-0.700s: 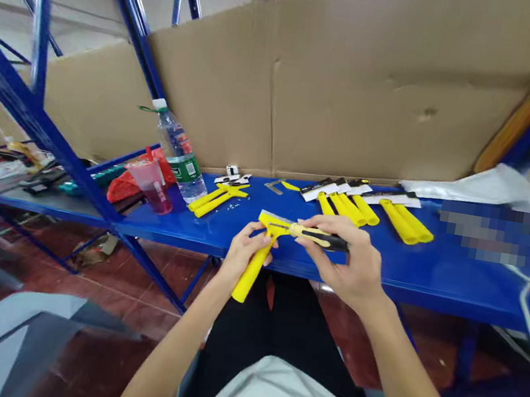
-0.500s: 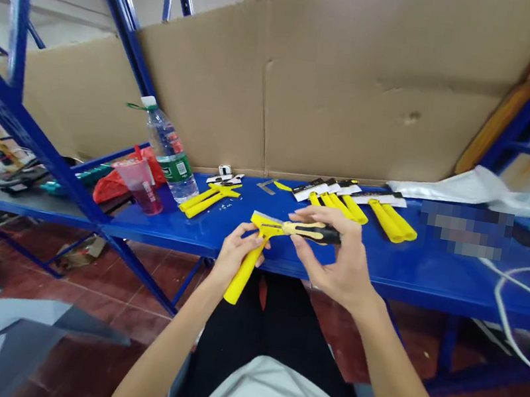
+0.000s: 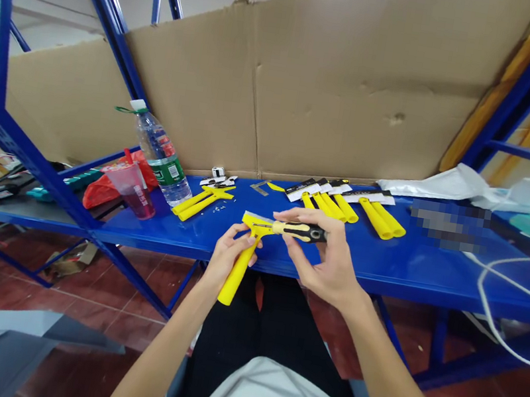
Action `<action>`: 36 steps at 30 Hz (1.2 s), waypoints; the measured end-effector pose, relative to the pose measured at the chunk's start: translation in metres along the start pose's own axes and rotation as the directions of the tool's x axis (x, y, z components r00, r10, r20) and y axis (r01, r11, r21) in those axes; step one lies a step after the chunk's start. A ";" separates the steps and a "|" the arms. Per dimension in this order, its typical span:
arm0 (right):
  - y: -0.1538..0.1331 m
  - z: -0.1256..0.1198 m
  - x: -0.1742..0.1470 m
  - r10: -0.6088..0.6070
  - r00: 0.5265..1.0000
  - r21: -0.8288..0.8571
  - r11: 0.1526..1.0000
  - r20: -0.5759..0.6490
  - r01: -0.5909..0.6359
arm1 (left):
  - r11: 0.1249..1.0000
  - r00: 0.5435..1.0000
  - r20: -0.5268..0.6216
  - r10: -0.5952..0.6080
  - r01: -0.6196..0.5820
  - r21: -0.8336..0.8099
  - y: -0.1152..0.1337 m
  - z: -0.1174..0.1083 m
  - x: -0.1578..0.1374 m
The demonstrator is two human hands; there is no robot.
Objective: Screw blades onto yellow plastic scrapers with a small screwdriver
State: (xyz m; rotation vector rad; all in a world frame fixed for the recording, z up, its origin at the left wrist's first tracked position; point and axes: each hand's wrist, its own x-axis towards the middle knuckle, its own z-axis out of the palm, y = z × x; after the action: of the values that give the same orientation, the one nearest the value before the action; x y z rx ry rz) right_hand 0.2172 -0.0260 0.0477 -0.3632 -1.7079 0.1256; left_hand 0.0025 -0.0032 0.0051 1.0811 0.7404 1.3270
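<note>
By the bench's front edge (image 3: 406,290), I see the left hand (image 3: 226,251) clasp the scraper (image 3: 235,276), likely bracing it for the screwdriver (image 3: 298,231) the right hand (image 3: 332,266) pinches.

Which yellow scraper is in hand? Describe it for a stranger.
Find the long blue table, then the bare left hand at its front edge. It grips the yellow T-shaped scraper below its head. Unlike the yellow-handled tools lying beyond, it has a black-and-cream screwdriver at its head.

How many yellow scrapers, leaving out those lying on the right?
3: one scraper in the left hand, two more together by the bottle. Others may be hidden.
</note>
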 end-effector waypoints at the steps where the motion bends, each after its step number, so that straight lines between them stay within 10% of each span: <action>1: 0.000 0.001 0.000 -0.017 1.000 -0.011 1.000 -0.014 0.017 | 1.000 1.000 0.001 0.001 -0.001 0.003 0.000 0.000 0.000; 18: 0.003 0.005 -0.005 0.143 0.986 0.057 0.989 -0.080 -0.139 | 1.000 1.000 0.002 -0.015 0.015 -0.001 0.003 0.003 0.000; 25: -0.001 0.000 0.003 0.136 0.969 -0.192 0.965 -0.208 -0.177 | 1.000 1.000 0.012 -0.005 0.005 0.016 0.001 -0.001 0.000; 36: -0.018 -0.012 0.008 0.135 0.990 -0.103 0.986 0.044 -0.130 | 1.000 1.000 0.003 -0.007 0.007 0.023 0.004 0.002 0.000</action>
State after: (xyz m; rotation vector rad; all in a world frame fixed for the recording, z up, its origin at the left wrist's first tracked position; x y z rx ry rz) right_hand 0.2248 -0.0418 0.0625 -0.5532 -1.7437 0.1479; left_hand 0.0031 -0.0040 0.0097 1.0980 0.7581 1.3134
